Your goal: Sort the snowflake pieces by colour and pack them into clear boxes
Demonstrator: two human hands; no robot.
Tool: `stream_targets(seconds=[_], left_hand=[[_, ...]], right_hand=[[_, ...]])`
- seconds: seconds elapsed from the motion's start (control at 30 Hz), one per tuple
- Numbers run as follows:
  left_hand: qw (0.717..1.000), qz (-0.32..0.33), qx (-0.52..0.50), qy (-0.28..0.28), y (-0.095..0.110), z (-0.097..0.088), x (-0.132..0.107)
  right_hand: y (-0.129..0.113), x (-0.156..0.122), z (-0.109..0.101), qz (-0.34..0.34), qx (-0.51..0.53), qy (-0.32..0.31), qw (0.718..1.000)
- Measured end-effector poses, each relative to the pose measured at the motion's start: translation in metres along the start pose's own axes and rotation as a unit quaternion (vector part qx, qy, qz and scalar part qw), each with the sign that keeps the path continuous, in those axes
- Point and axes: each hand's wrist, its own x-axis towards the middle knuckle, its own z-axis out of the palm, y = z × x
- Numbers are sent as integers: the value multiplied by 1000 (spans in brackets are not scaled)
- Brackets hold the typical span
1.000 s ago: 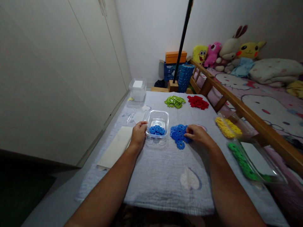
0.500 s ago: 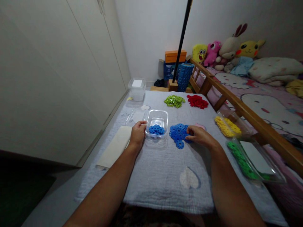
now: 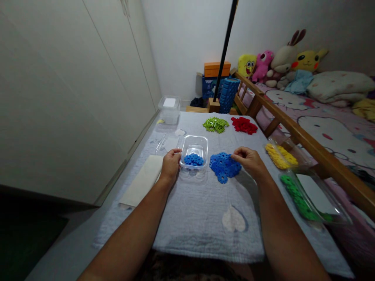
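Observation:
My left hand grips the left side of a clear plastic box, tilted a little toward me. Inside it, blue snowflake-shaped plastic discs lie along the near side. To the right of the box, a pile of the same blue discs is spread on the cloth. At that pile's upper right edge is my right hand, thumb and forefinger pinched together. Whatever sits between those fingertips is too small to make out clearly, though it seems to be a blue disc.
Light green pieces and red pieces lie at the table's far end. Boxes of yellow pieces and green pieces stand along the right by the wooden bed rail. A folded beige cloth and lidded box are left.
My right hand has shifted slightly up and right, from over the blue pile to its edge, with fingers pinched. My left hand and the box stay in place.

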Motion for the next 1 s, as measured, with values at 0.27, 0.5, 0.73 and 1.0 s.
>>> stream_targets(seconds=[0.27,0.5,0.73,1.0], left_hand=[[1000,2,8,0,3,0,-3],[1000,5,15,0,2,0,-2],[1000,5,5,-4,1,0,-2],[1000,3,8,0,1,0,-1]], right_hand=[[-26,-13,57,-12,124,18,992],[-35,-16,90,-34,86,29,995],[-36,-16,87,-38,87,-4,995],[-12,-2,37,-29,-53,-2,998]])
